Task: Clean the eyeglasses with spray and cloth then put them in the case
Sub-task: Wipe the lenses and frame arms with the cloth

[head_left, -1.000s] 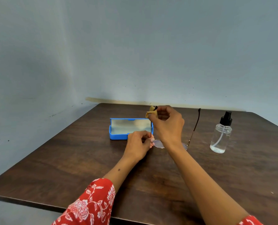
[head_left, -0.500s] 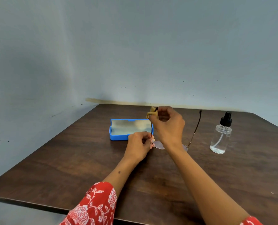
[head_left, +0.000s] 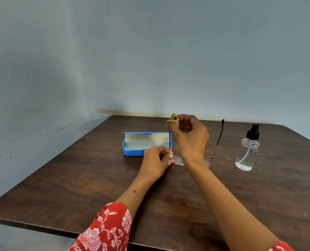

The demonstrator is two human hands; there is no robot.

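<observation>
Thin-rimmed eyeglasses (head_left: pixel 216 142) rest lenses-down on the dark wooden table (head_left: pixel 78 178), both temple arms pointing up and away. My left hand (head_left: pixel 157 161) pinches the frame at the left hinge. My right hand (head_left: pixel 190 136) holds a small tan cloth (head_left: pixel 172 121) folded over the tip of the left temple arm. Just behind my left hand lies the open blue case (head_left: pixel 132 152) with its pale lining showing. The clear spray bottle (head_left: pixel 247 151) with a black nozzle stands upright to the right of the glasses, untouched.
Pale blue walls meet in a corner behind the table. The table's near edge runs under my forearms, and its right corner is rounded behind the bottle.
My right hand has slid the cloth slightly higher along the left temple arm to its tip. My left hand, the case and the bottle have stayed put.
</observation>
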